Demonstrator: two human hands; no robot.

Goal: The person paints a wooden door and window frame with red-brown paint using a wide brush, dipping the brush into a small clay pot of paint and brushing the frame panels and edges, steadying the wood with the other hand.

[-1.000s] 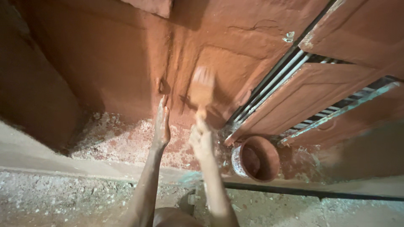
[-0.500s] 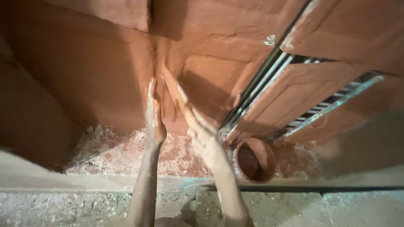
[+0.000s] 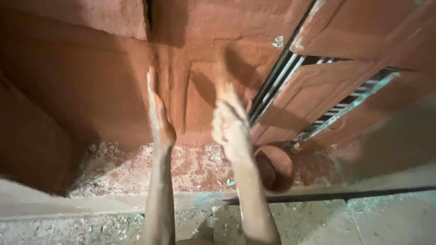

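Head view | rough red-brown plastered clay wall (image 3: 91,81), speckled floor (image 3: 136,168) | left hand (image 3: 159,113) flat, fingers together on wall | right hand (image 3: 229,120) blurred, grip cannot tell | round clay-coated bowl (image 3: 274,168) just beside

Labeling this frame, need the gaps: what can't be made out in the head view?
- Right hand: motion-blurred; fingers and any tool in them unreadable.
- Left hand: seen edge-on against the wall; palm hidden.
- Bowl: partly behind the right forearm; contents too dark.
- Elbows: cut off by the bottom edge.
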